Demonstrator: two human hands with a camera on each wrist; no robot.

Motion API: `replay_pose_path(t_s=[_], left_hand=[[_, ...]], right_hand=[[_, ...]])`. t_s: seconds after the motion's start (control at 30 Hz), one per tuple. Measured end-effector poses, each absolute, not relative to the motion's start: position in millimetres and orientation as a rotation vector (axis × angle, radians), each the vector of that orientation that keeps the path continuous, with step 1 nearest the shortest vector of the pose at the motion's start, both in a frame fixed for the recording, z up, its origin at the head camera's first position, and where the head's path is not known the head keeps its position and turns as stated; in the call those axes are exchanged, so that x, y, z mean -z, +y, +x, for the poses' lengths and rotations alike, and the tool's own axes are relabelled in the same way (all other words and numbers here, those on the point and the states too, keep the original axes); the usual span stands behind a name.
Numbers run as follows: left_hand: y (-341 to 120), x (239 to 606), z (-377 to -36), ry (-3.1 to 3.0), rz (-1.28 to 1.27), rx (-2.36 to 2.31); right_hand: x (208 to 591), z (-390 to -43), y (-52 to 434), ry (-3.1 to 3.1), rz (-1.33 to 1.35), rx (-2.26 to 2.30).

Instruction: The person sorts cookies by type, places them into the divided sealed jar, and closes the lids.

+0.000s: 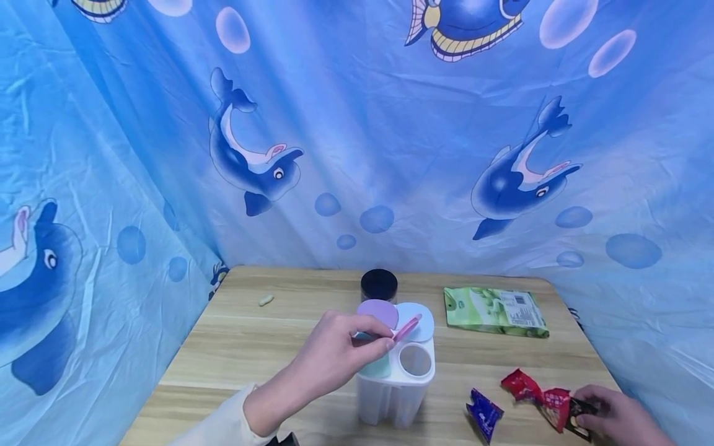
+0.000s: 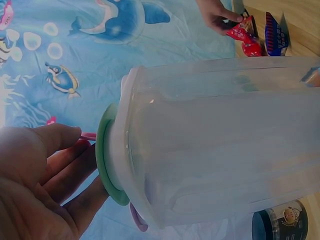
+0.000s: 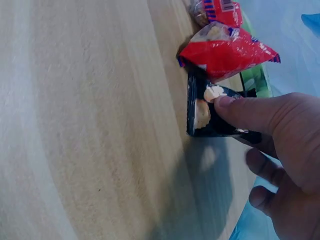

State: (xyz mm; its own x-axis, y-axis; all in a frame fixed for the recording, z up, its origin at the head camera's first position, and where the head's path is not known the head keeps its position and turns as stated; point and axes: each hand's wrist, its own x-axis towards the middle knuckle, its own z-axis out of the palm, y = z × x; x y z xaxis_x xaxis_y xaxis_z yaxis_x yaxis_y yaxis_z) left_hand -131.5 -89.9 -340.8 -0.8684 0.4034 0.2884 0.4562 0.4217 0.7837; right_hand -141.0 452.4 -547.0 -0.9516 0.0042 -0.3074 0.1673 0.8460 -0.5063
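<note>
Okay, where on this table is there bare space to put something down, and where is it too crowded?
The left part of the wooden table is bare, bordered by the small beige piece and the left hand. The strip between the white container and the green packet is also free. The front right corner is crowded: blue wrapper, red wrapper, right hand.

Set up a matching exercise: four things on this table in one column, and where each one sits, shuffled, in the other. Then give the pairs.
Things:
1. black packet
2. pink lid
3. green packet
4. dark jar

Places:
A. behind the white container
B. flat on the table's far right part
C. pinched by the right hand
D. at the left hand fingertips

Pairs: 1-C, 2-D, 3-B, 4-A
</note>
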Motion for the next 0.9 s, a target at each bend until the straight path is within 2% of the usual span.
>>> replay_pose_path(t_s=[0.2, 0.3, 0.53, 0.9], left_hand=[[-91, 344, -131, -2.592, -0.789, 1.449], [-91, 344, -131, -2.591, -0.791, 1.439], [-91, 340, -132, -2.615, -0.793, 1.432], [-90, 338, -136, -2.575, -0.932, 1.415]], right_hand=[[533, -144, 446, 2.76, 0.154, 0.809], [516, -146, 440, 2.858, 0.076, 0.78], [453, -147, 413, 3.229, -0.226, 0.798], [370, -145, 315, 3.37, -0.767, 0.923]])
